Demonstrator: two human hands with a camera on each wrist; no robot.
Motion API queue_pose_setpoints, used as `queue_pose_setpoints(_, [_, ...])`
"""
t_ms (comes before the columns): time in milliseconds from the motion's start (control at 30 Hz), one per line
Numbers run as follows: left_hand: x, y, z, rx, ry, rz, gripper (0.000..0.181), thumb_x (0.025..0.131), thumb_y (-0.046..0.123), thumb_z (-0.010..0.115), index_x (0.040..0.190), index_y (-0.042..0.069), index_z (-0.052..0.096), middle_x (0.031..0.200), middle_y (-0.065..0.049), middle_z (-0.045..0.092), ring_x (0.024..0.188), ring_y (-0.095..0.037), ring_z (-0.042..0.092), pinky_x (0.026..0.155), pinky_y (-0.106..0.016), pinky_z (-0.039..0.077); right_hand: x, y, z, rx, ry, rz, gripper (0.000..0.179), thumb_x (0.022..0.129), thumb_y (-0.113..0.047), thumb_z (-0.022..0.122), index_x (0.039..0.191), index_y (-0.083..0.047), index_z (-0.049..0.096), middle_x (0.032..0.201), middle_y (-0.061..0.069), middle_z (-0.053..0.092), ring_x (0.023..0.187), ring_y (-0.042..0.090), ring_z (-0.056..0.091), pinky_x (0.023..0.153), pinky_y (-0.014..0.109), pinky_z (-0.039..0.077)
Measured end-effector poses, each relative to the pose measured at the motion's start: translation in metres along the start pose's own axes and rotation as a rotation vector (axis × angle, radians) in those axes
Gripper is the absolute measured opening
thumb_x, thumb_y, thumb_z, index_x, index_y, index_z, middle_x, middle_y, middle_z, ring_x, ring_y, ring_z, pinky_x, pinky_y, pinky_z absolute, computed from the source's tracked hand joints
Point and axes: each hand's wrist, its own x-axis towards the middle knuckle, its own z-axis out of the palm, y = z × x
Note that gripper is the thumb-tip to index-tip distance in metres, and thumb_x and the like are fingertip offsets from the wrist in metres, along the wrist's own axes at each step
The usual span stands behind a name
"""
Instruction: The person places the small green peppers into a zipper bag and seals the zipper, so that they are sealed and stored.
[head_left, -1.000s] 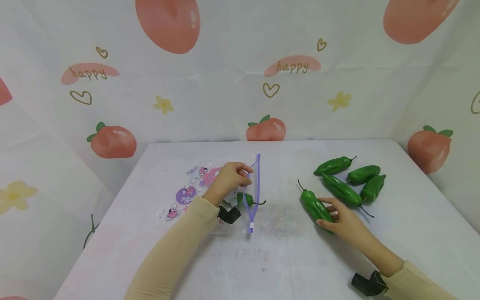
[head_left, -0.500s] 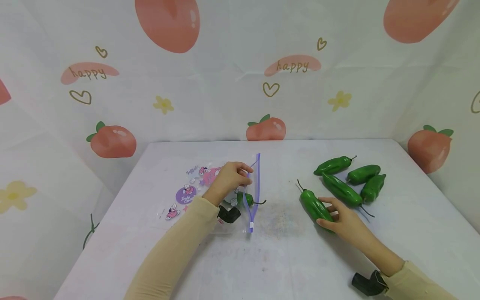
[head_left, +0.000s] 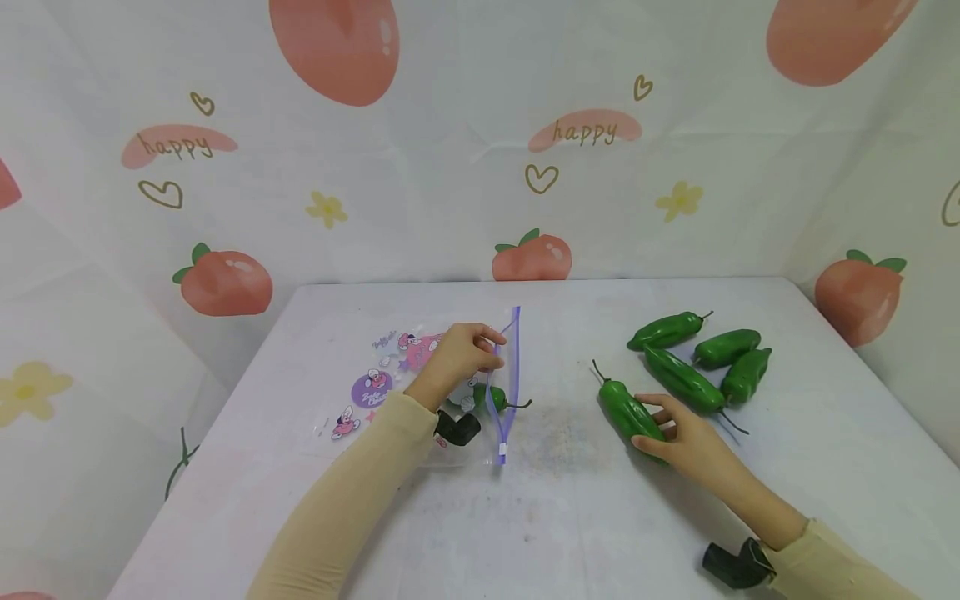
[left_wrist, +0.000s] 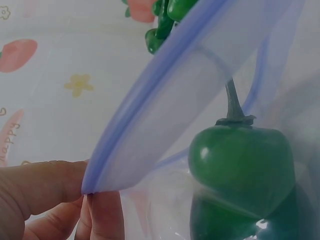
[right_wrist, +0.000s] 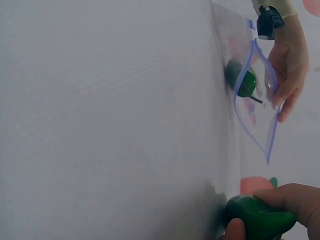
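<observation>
A clear zip bag [head_left: 375, 390] with purple and pink cartoon prints lies on the table, its purple-edged mouth facing right. My left hand [head_left: 463, 357] pinches the upper rim of that mouth between thumb and fingers, lifting it so the opening gapes. Inside sits one green pepper [left_wrist: 242, 170], its stem poking out of the mouth. To the right, my right hand [head_left: 686, 440] grips a second green pepper [head_left: 626, 408] around its lower end; the stem points up and left, toward the bag. In the right wrist view the thumb and a finger press this pepper [right_wrist: 257, 217] from both sides.
Several more green peppers [head_left: 682, 379] lie in a loose group behind the right hand. The white table [head_left: 525, 533] ends at a fruit-printed cloth backdrop [head_left: 435, 200] at the back. A dark wrist camera mount [head_left: 738, 567] hangs by the right sleeve, another [head_left: 457, 428] by the left.
Almost nothing differs. The pepper in my right hand has shifted very slightly left; my left hand and the bag stay where they were.
</observation>
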Motion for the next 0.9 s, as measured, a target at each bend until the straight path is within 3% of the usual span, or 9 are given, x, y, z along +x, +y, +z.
queue_pose_setpoints(900, [0.0002,-0.0004,0.0001,0.000,0.002,-0.006,0.032,0.082,0.006,0.073,0.114,0.005,0.068,0.086,-0.006,0.061,0.075,-0.018,0.065,0.081,-0.041,0.055,-0.0010,-0.0024,-0.0018,0.003,0.005,-0.010,0.065,0.085,-0.027,0.074,0.140,-0.006,0.045,0.114,0.025,0.059,0.096,0.034,0.063,0.065,0.033,0.051])
